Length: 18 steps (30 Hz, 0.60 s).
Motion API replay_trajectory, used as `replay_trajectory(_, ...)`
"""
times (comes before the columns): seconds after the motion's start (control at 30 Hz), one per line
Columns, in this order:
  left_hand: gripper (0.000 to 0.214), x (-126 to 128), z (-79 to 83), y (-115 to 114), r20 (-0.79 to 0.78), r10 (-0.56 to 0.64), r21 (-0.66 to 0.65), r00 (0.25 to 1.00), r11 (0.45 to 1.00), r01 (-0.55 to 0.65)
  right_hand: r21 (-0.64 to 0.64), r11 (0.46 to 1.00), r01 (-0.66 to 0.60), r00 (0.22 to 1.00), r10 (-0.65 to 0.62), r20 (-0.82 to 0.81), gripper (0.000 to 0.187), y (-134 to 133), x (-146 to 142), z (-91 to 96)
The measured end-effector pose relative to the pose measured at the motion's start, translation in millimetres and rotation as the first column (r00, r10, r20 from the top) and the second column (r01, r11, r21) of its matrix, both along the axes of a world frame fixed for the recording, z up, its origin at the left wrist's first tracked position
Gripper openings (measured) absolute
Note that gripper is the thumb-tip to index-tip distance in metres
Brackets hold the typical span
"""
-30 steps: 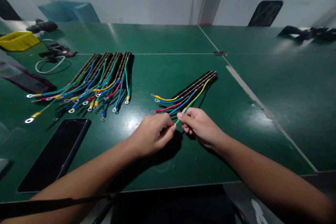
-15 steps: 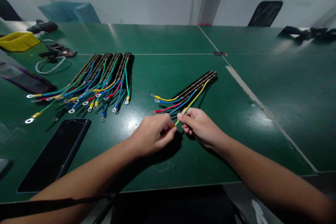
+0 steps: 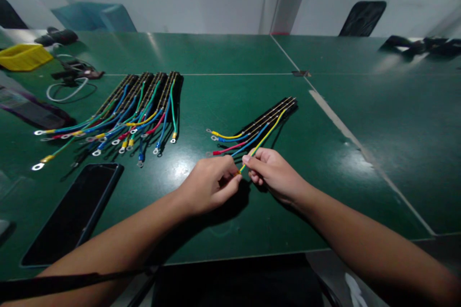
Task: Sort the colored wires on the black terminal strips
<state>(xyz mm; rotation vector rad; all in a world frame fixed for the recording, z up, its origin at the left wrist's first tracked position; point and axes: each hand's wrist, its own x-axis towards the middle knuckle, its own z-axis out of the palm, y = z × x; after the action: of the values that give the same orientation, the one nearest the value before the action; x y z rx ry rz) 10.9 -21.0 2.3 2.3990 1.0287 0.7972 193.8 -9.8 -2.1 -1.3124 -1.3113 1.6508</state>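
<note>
Left hand (image 3: 209, 180) and right hand (image 3: 272, 171), each grip clamped, pinch a yellow-green wire (image 3: 269, 134) slanting nearly straight from a black strip (image 3: 265, 117).

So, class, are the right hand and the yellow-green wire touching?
Touching: the head view shows the right hand pinching the yellow-green wire, no gap visible.

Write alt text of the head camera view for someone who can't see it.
A person's left hand and right hand pinch a yellow-green wire that runs from a black strip on a green table. Other colored wires, some with ring ends, fan from the same strip; to the left lie four similar wired strips and a dark phone.
</note>
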Motion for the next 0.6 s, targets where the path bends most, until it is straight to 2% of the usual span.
replay_trajectory(0.2, 0.015, -0.3, 0.9, -0.9, -0.036, 0.006, 0.021, 0.999, 1.000, -0.006, -0.002, 1.000, 0.003, 0.999, -0.003, 0.039, 0.030, -0.6, -0.4, 1.4)
replay_trajectory(0.47, 0.013, 0.3, 1.4, -1.2, 0.018, 0.031, 0.039, 0.999, 0.999, -0.032, -0.008, 1.000, 0.003, 1.000, -0.002, 0.011, 0.029, -0.8, -0.7, 1.8)
replay_trajectory(0.6, 0.017, 0.5, 2.5, -1.3, -0.043, 0.055, 0.081, 0.998, 0.995, -0.051, -0.009, 1.000, -0.002, 1.000, 0.002, 0.013, 0.031, -1.1, -0.1, 1.2)
